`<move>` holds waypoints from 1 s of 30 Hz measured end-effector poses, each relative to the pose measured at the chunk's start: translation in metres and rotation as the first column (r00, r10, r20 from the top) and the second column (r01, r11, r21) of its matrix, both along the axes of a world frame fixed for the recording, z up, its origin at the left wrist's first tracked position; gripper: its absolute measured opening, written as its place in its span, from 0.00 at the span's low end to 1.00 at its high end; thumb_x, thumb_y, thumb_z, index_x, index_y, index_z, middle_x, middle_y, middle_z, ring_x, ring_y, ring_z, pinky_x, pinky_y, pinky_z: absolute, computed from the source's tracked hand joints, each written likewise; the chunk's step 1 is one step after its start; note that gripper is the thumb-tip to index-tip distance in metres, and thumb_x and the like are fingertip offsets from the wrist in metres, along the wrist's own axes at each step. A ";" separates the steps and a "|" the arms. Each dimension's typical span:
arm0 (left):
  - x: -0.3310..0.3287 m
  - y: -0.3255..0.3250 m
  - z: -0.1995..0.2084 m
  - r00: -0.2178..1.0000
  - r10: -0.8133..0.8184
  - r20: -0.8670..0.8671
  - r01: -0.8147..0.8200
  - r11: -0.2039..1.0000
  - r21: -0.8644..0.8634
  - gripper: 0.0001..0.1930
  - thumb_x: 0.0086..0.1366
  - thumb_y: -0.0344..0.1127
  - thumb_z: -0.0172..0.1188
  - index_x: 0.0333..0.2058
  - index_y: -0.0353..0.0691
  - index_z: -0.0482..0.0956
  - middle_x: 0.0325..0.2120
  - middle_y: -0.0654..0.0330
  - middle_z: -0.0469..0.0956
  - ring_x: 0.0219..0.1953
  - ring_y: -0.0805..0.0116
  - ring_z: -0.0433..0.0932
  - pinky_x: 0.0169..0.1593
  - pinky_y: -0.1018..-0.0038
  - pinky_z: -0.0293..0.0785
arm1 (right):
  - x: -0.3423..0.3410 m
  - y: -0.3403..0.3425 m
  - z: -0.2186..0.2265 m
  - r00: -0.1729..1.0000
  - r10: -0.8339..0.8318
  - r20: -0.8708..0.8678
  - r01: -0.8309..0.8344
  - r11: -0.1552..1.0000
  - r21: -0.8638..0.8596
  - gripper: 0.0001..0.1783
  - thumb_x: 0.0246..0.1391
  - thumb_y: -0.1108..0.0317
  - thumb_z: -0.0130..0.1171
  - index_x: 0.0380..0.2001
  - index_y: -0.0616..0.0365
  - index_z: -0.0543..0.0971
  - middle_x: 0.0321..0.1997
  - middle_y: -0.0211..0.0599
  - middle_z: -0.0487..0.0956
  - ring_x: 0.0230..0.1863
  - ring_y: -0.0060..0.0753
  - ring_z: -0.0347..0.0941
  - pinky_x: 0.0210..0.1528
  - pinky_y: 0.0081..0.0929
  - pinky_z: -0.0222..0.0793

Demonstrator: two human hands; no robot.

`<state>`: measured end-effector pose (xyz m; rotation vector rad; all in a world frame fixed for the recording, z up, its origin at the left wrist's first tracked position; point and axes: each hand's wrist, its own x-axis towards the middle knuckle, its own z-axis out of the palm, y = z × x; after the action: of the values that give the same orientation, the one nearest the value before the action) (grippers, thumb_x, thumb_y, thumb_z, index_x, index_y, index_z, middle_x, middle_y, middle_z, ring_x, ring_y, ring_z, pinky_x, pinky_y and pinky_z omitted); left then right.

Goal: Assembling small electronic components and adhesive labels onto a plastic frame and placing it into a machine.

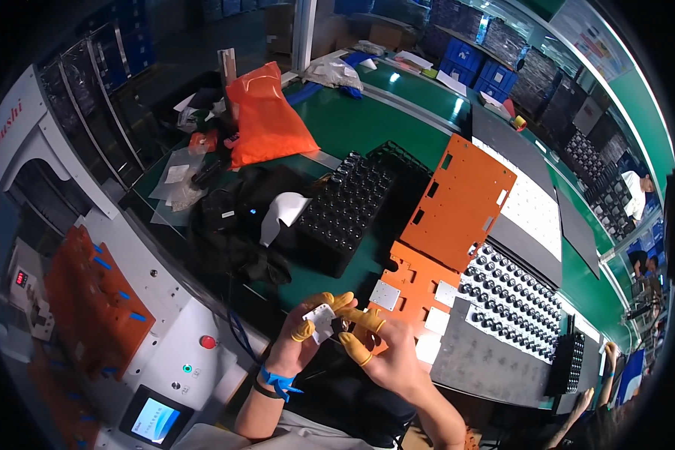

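My left hand point(289, 346), with yellow finger cots and a blue band at the wrist, pinches a small white plate with holes point(320, 322) above my lap. Close against the plate's right side, my right hand point(386, 355), also in yellow cots, closes its fingertips on a small dark part point(341, 325). Whether that part touches the plate cannot be made out. Just beyond my hands lies an orange fixture board point(411, 271) with cutouts. Several plates of the same pale kind, such as one pale plate point(385, 295), rest on it. Its orange lid point(461, 202) leans back, raised.
A black tray of round dark parts point(345, 202) stands on the green table. Rows of black parts on white sheets point(510, 300) are to the right. A machine with a red button point(208, 342) flanks my left. Another person's hands point(611, 354) appear at far right.
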<state>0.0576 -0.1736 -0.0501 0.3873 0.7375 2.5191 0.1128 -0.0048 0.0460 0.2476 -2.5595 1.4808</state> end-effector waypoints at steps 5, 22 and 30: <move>0.007 0.008 0.016 0.999 0.027 -0.036 -0.028 0.999 -0.023 0.35 0.58 0.52 0.75 0.59 0.41 0.75 0.66 0.44 0.71 0.70 0.48 0.68 0.74 0.54 0.59 | 0.005 0.011 -0.019 0.996 0.027 0.086 -0.011 0.984 -0.178 0.17 0.60 0.72 0.66 0.53 0.63 0.83 0.26 0.35 0.77 0.22 0.25 0.70 0.27 0.25 0.65; 0.028 0.021 0.023 0.988 0.147 -0.045 -0.153 0.967 -0.205 0.29 0.59 0.46 0.75 0.54 0.42 0.76 0.66 0.40 0.69 0.70 0.47 0.67 0.74 0.54 0.58 | 0.018 0.008 -0.042 0.985 -0.134 -0.110 0.115 0.980 -0.159 0.16 0.60 0.73 0.66 0.51 0.64 0.83 0.26 0.39 0.79 0.25 0.32 0.76 0.29 0.29 0.70; 0.032 0.019 0.014 0.989 0.146 0.013 -0.138 0.960 -0.242 0.29 0.64 0.41 0.73 0.59 0.36 0.72 0.59 0.58 0.75 0.61 0.71 0.72 0.67 0.70 0.66 | 0.021 0.008 -0.061 0.930 -0.172 -0.324 0.199 0.979 0.052 0.18 0.48 0.76 0.72 0.45 0.60 0.85 0.22 0.37 0.73 0.21 0.39 0.71 0.23 0.35 0.65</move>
<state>0.0900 -0.1550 -0.0364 0.2167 1.0796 2.5201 0.1334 0.0031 -0.0146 0.2270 -2.3162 1.1607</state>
